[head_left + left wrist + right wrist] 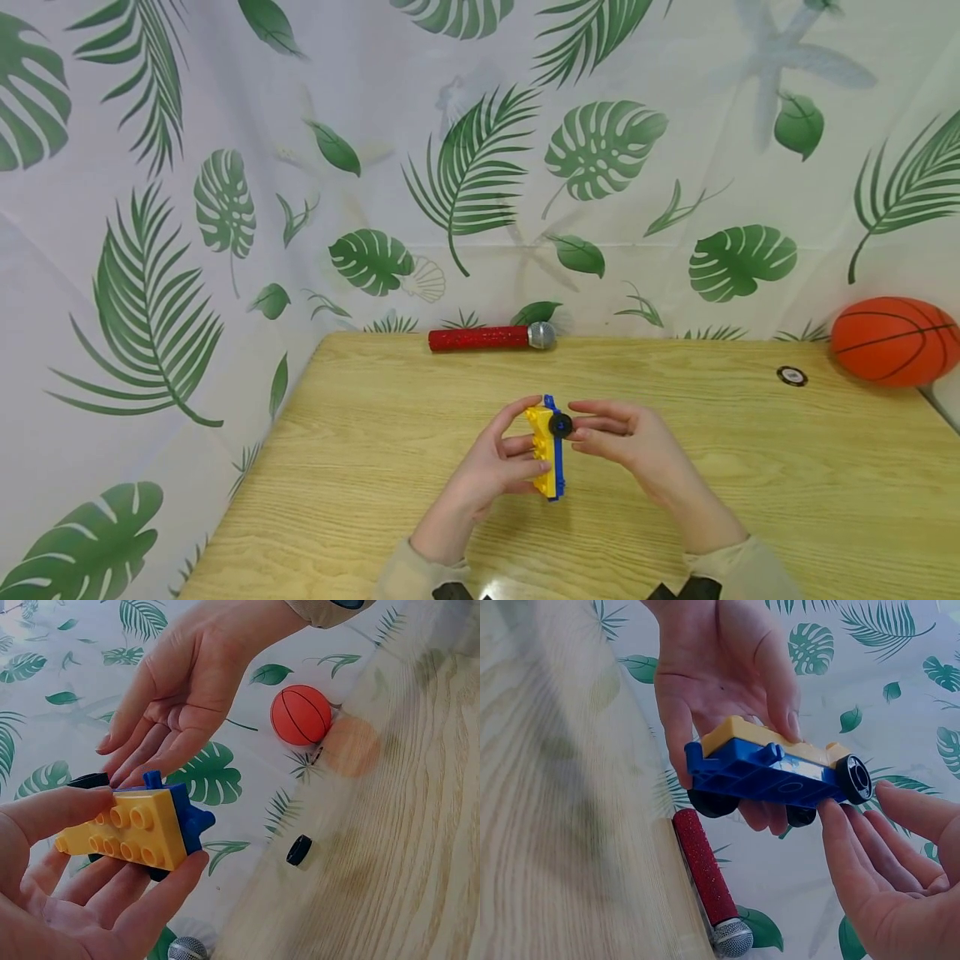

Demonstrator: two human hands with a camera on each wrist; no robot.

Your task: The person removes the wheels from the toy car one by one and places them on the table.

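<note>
A toy car base [549, 454], yellow and studded on top with a blue underside, stands on end in my left hand [498, 467]. The left fingers and thumb grip its yellow side. In the right wrist view the blue chassis [780, 784] carries black wheels, and one blue axle stub [771, 754] is bare. My right hand [637, 442] is beside the wheel [560, 426] at one end, fingers extended. In the right wrist view its fingertips are close to that wheel; whether they touch it is unclear. A loose black round piece [792, 376], wheel-like, lies on the table.
At the back of the wooden table [360, 433] lies a red microphone [480, 337] with a silver head. An orange basketball [892, 342] sits at the back right, near the loose black piece. Leaf-printed cloth [480, 167] hangs behind and to the left.
</note>
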